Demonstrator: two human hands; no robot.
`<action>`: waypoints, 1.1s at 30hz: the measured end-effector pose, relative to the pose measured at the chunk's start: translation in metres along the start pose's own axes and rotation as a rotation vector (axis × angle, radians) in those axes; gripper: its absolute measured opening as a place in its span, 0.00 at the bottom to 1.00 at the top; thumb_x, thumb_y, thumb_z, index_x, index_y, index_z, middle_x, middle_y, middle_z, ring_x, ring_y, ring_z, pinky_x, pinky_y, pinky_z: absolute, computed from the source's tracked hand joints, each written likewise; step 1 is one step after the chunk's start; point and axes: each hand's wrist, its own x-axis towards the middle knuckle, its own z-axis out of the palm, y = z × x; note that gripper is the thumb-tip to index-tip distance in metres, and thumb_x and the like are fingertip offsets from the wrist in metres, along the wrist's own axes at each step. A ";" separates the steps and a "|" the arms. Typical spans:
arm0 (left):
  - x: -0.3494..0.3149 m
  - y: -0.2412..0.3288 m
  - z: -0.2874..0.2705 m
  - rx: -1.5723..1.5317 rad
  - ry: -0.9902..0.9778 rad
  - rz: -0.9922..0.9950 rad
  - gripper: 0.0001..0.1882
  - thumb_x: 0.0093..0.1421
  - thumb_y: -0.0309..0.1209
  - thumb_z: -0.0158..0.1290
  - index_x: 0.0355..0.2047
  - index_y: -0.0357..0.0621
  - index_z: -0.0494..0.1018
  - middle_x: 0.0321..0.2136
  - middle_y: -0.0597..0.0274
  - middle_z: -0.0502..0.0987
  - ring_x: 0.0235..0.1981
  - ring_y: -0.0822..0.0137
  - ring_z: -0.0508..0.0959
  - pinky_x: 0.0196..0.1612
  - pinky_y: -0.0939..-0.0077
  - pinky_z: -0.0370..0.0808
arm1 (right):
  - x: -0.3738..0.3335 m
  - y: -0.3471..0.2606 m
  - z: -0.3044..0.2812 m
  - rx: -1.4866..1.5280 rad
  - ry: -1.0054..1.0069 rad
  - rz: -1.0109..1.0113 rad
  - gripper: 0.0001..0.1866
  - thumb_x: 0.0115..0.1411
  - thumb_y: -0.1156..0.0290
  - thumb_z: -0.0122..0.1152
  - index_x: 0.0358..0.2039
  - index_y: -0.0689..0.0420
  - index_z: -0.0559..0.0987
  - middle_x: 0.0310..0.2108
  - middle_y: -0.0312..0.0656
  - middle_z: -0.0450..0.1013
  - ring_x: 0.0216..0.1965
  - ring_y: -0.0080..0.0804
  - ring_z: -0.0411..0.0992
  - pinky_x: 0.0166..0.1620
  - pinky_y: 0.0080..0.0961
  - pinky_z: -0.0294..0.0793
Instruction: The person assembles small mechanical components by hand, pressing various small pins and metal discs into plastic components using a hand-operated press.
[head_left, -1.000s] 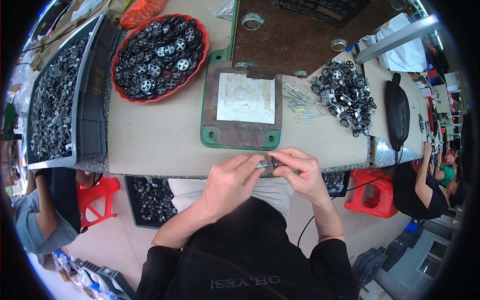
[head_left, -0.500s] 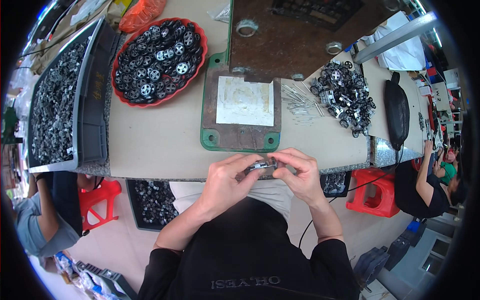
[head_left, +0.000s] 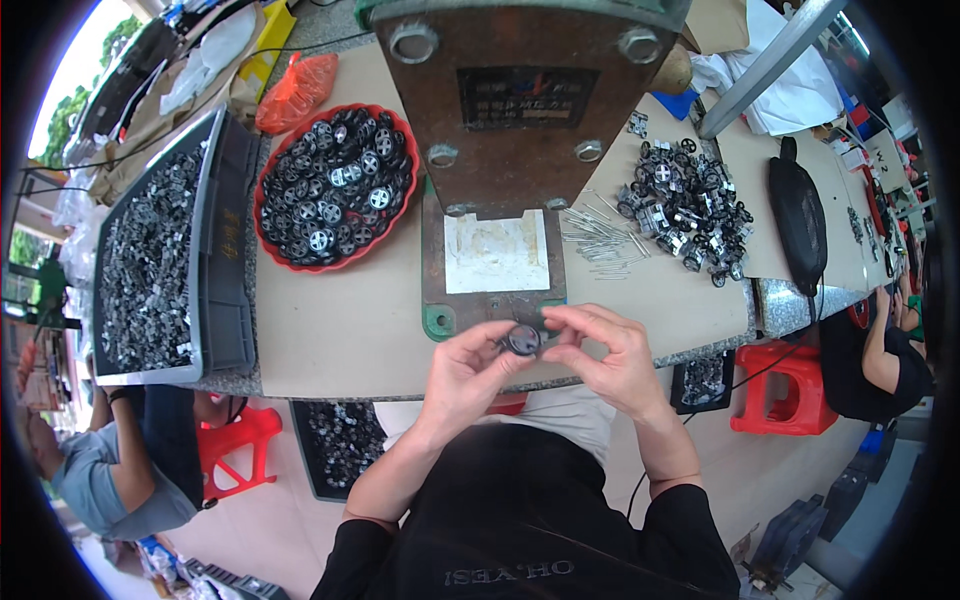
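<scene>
Just in front of the table's near edge, my left hand is closed on a small toy wheel part. Its black wheel with a grey hub faces up between thumb and fingers; what joins it underneath is mostly hidden. My right hand is right beside it. Its thumb and forefinger curl toward each other at the part's right side, with a small blurred grey piece between them. Beyond both hands stands a press with a brown upper block above a white pad on a green-edged base.
Left of the press are a red scalloped bowl of wheels and a grey crate of small metallic parts. To its right lie loose metal pins and a heap of wheeled assemblies. A black pouch lies farther right. Other people sit on both sides.
The view has shifted, so the press shows higher up. The part between my hands has turned from edge-on to wheel face up, and my right fingers have spread slightly from it.
</scene>
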 end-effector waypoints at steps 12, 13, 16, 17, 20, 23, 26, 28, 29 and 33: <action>0.089 0.034 -0.022 0.635 0.422 0.292 0.13 0.49 0.27 0.61 0.32 0.28 0.76 0.26 0.60 0.79 0.27 0.76 0.74 0.32 0.80 0.71 | -0.011 0.016 -0.010 -0.037 0.092 -0.004 0.14 0.50 0.83 0.62 0.40 0.64 0.79 0.31 0.41 0.75 0.28 0.22 0.70 0.33 0.17 0.70; 0.094 0.032 -0.025 0.582 0.422 0.256 0.14 0.47 0.28 0.62 0.31 0.28 0.77 0.27 0.59 0.79 0.26 0.75 0.74 0.31 0.80 0.71 | -0.011 0.018 -0.010 -0.040 0.097 0.006 0.14 0.51 0.83 0.62 0.40 0.64 0.79 0.31 0.41 0.75 0.28 0.23 0.70 0.33 0.18 0.70; 0.097 0.033 -0.020 0.530 0.390 0.261 0.14 0.47 0.26 0.61 0.32 0.28 0.76 0.28 0.58 0.79 0.27 0.74 0.75 0.32 0.80 0.71 | -0.012 0.021 -0.010 -0.052 0.094 0.027 0.13 0.51 0.83 0.61 0.40 0.64 0.79 0.31 0.41 0.75 0.28 0.23 0.71 0.33 0.18 0.70; 0.098 0.033 -0.018 0.531 0.388 0.259 0.14 0.47 0.26 0.61 0.32 0.28 0.76 0.28 0.58 0.79 0.27 0.74 0.75 0.32 0.80 0.71 | -0.013 0.021 -0.011 -0.051 0.095 0.030 0.13 0.51 0.83 0.61 0.40 0.64 0.79 0.31 0.41 0.75 0.28 0.23 0.71 0.33 0.18 0.70; 0.099 0.031 -0.018 0.487 0.364 0.292 0.13 0.47 0.24 0.61 0.33 0.28 0.75 0.28 0.58 0.80 0.29 0.73 0.76 0.34 0.79 0.72 | -0.012 0.023 -0.012 -0.056 0.083 0.041 0.13 0.51 0.83 0.61 0.40 0.64 0.79 0.31 0.41 0.75 0.28 0.23 0.71 0.33 0.18 0.70; 0.099 0.031 -0.023 0.533 0.362 0.286 0.10 0.48 0.22 0.61 0.32 0.37 0.76 0.31 0.61 0.80 0.33 0.74 0.76 0.39 0.79 0.71 | -0.011 0.027 -0.014 -0.084 0.077 -0.013 0.12 0.53 0.80 0.61 0.40 0.64 0.78 0.32 0.43 0.75 0.27 0.25 0.72 0.30 0.18 0.71; 0.100 0.034 -0.025 0.593 0.371 0.278 0.10 0.47 0.22 0.61 0.32 0.35 0.75 0.30 0.61 0.79 0.31 0.74 0.75 0.38 0.78 0.71 | -0.006 0.025 -0.019 -0.103 0.077 -0.032 0.12 0.54 0.80 0.61 0.40 0.64 0.78 0.32 0.43 0.75 0.27 0.25 0.72 0.30 0.18 0.71; 0.100 0.034 -0.028 0.696 0.392 0.217 0.18 0.45 0.24 0.61 0.36 0.31 0.72 0.31 0.54 0.79 0.35 0.67 0.77 0.41 0.73 0.71 | -0.001 0.020 -0.025 -0.122 0.083 -0.030 0.11 0.53 0.80 0.61 0.39 0.64 0.79 0.32 0.43 0.75 0.27 0.25 0.73 0.30 0.18 0.71; 0.100 0.034 -0.028 0.693 0.391 0.225 0.18 0.45 0.24 0.61 0.36 0.31 0.72 0.31 0.54 0.79 0.35 0.67 0.77 0.41 0.73 0.71 | 0.002 0.016 -0.029 -0.128 0.084 -0.037 0.11 0.53 0.80 0.61 0.39 0.64 0.79 0.32 0.43 0.75 0.27 0.25 0.73 0.30 0.18 0.71; 0.100 0.035 -0.026 0.783 0.431 0.193 0.19 0.44 0.27 0.63 0.36 0.32 0.74 0.34 0.54 0.76 0.38 0.62 0.76 0.43 0.68 0.71 | 0.019 -0.008 -0.052 -0.247 0.187 -0.147 0.10 0.52 0.81 0.61 0.37 0.64 0.80 0.31 0.43 0.76 0.28 0.26 0.73 0.32 0.19 0.71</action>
